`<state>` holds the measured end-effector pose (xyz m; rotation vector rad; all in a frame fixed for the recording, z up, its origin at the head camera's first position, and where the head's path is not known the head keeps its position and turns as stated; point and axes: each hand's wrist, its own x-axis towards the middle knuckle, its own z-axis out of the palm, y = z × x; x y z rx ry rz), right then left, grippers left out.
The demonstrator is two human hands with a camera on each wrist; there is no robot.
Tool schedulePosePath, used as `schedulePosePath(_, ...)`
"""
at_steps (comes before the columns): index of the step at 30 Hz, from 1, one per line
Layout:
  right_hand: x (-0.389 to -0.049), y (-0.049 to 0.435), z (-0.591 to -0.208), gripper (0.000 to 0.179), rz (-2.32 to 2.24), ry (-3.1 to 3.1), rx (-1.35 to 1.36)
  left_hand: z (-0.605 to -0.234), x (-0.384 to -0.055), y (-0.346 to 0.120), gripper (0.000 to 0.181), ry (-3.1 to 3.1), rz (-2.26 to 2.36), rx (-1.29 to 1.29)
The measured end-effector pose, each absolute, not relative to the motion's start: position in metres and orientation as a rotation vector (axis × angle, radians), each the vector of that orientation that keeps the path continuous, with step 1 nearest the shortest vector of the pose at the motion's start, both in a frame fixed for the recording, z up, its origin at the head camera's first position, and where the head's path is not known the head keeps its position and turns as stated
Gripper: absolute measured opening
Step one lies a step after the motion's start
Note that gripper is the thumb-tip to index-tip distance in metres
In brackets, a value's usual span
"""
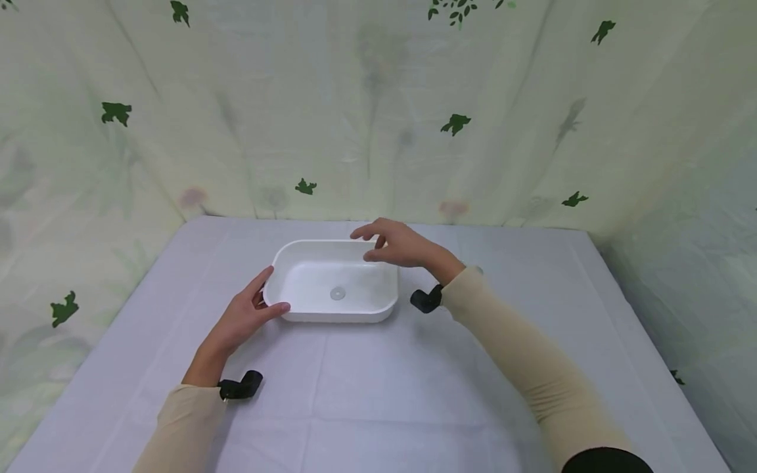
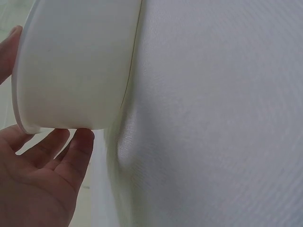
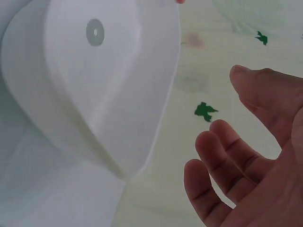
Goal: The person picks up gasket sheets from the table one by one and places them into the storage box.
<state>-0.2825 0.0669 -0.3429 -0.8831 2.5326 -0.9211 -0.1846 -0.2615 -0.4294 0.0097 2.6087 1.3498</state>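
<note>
A white rectangular basin (image 1: 307,279) with rounded corners stands on the table, a round grey drain (image 1: 338,293) in its floor. My left hand (image 1: 245,312) holds its left end, the thumb over the near rim. Seen from the left wrist, the fingertips of that hand (image 2: 42,175) touch the basin's outer wall (image 2: 75,61). Above the basin's far right corner hovers my right hand (image 1: 399,244), holding nothing. The right wrist view has this hand (image 3: 255,142) apart from the basin (image 3: 118,94), its fingers loosely bent and the thumb spread away.
A white cloth (image 1: 367,387) covers the table. Behind it hangs a pale curtain (image 1: 331,118) with green bird shapes. Each wrist wears a black camera mount, one on the left (image 1: 241,386), one on the right (image 1: 427,299). A small pale thing (image 1: 480,270) shows partly behind the right sleeve.
</note>
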Motion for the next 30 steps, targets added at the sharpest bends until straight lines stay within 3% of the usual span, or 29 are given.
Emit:
schedulePosePath(9,-0.286,0.147,-0.323,0.043,-0.710,2.690,-0.717,-0.425,-0.182,-0.265,0.099,2.620,1.331,0.016)
schedulePosePath(16,-0.290,0.194,-0.318,0.044,-0.797,2.703,-0.676,-0.429,-0.182,-0.266,0.100,2.588,1.387,0.027)
schedulePosePath(30,-0.306,0.232,-0.368,0.043,-0.899,2.585,-0.425,-0.426,-0.184,-0.262,0.100,2.575,1.402,0.041)
